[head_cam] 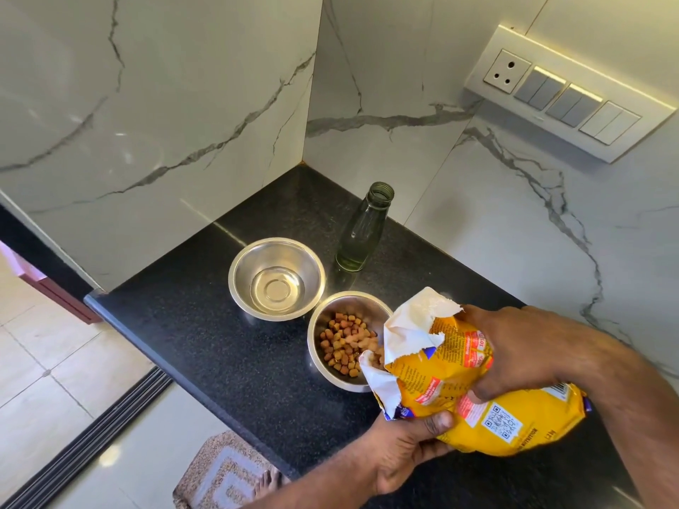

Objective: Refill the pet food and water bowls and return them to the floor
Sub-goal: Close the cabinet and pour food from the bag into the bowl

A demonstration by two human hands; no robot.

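A switch panel (571,93) is sitting on the marble wall (154,115), while a patterned mat (216,472) is lying on the tiled floor (47,369).

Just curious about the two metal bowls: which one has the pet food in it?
The near bowl, under the mouth of the yellow bag, holds brown kibble. The far bowl, left of the bottle, holds only a little water.

Black speckled counter, white marble walls, yellow bag

The yellow plastic pet-food bag (477,398) carries red and blue label patches, white inside at its torn mouth. At its 9 o'clock, brown kibble (343,343) fills a silver steel bowl (316,356). The black speckled stone countertop (205,347) meets white grey-veined marble wall tiles (147,104). At 6 o'clock lies a brown-beige patterned mat (220,472).
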